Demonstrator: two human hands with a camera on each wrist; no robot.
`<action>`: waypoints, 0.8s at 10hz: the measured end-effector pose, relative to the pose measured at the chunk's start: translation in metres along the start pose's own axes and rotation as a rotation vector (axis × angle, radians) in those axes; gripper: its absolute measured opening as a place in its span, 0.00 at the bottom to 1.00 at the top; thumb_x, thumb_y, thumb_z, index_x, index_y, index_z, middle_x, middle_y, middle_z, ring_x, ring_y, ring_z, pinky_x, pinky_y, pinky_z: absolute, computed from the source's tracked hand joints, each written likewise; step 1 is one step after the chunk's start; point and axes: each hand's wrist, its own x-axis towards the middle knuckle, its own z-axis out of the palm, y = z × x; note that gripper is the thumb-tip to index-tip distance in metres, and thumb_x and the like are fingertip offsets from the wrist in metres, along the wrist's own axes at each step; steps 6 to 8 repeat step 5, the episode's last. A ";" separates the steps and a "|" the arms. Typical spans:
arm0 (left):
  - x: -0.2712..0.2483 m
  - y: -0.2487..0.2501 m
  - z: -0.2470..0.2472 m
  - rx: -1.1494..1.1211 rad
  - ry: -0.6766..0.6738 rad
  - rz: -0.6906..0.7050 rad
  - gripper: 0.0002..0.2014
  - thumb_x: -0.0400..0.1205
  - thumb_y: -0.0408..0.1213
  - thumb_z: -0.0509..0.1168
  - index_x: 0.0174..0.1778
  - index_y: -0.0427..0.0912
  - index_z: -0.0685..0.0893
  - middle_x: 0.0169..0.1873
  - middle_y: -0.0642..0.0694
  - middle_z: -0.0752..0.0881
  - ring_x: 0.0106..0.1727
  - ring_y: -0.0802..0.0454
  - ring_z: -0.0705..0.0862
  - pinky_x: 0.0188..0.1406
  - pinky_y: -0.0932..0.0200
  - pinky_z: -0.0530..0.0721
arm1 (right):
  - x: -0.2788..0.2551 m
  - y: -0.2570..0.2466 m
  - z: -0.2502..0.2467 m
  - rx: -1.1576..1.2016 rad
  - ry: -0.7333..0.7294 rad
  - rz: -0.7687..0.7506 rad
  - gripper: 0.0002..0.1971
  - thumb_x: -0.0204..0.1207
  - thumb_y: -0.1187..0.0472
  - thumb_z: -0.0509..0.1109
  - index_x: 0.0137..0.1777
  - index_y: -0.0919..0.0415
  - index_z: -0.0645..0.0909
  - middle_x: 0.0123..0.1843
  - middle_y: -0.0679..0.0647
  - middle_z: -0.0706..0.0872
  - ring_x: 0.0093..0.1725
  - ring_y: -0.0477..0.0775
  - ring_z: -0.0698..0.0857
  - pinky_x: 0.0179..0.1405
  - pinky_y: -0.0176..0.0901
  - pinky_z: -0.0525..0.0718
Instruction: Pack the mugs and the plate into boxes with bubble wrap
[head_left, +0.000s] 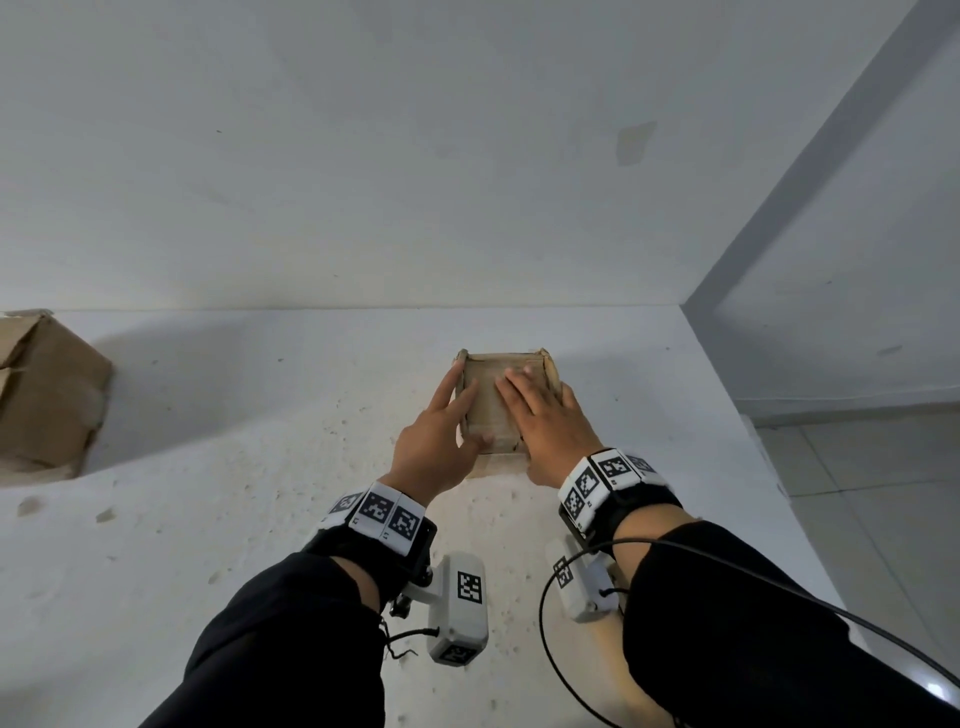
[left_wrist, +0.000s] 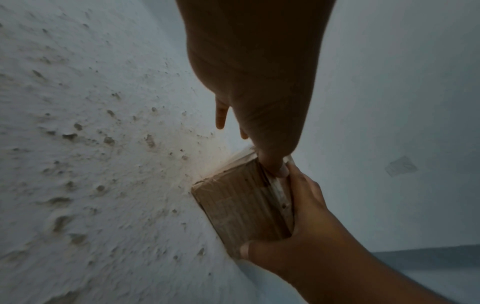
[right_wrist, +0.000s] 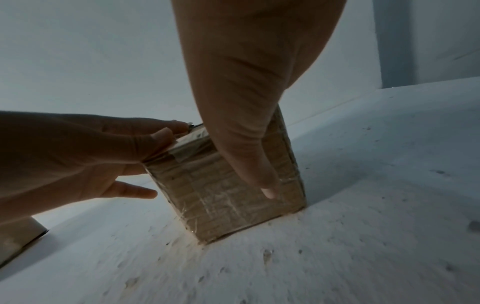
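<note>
A small brown cardboard box (head_left: 491, 400) wrapped in clear tape stands on the white pitted surface (head_left: 234, 493), with its top closed. My left hand (head_left: 441, 441) lies against its left edge: the index finger runs along the left rim and the thumb presses on the top near the front. My right hand (head_left: 545, 421) lies flat on the top, fingers straight, thumb down the near right side. The left wrist view shows the box (left_wrist: 233, 205) under my left thumb (left_wrist: 275, 170). In the right wrist view my thumb (right_wrist: 259, 164) rests on the box's taped side (right_wrist: 221, 195). No mug, plate or bubble wrap shows.
A larger brown cardboard box (head_left: 47, 395) sits at the far left of the surface, against the white wall (head_left: 415, 156). The surface ends at an edge (head_left: 737, 415) on the right, with a tiled floor (head_left: 857, 493) below it.
</note>
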 end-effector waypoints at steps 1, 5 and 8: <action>0.002 0.009 -0.007 0.073 -0.055 -0.060 0.31 0.80 0.45 0.66 0.80 0.48 0.65 0.83 0.63 0.45 0.72 0.55 0.74 0.56 0.48 0.82 | 0.002 -0.002 -0.008 0.012 -0.060 0.020 0.54 0.68 0.64 0.73 0.83 0.54 0.36 0.84 0.48 0.36 0.83 0.53 0.38 0.81 0.58 0.49; -0.068 0.028 -0.091 -0.119 -0.112 -0.022 0.17 0.81 0.46 0.65 0.66 0.66 0.76 0.63 0.64 0.81 0.65 0.62 0.81 0.69 0.56 0.76 | -0.029 0.002 -0.079 0.318 -0.282 0.027 0.26 0.75 0.51 0.71 0.71 0.57 0.74 0.67 0.53 0.79 0.65 0.55 0.78 0.63 0.44 0.77; -0.068 0.028 -0.091 -0.119 -0.112 -0.022 0.17 0.81 0.46 0.65 0.66 0.66 0.76 0.63 0.64 0.81 0.65 0.62 0.81 0.69 0.56 0.76 | -0.029 0.002 -0.079 0.318 -0.282 0.027 0.26 0.75 0.51 0.71 0.71 0.57 0.74 0.67 0.53 0.79 0.65 0.55 0.78 0.63 0.44 0.77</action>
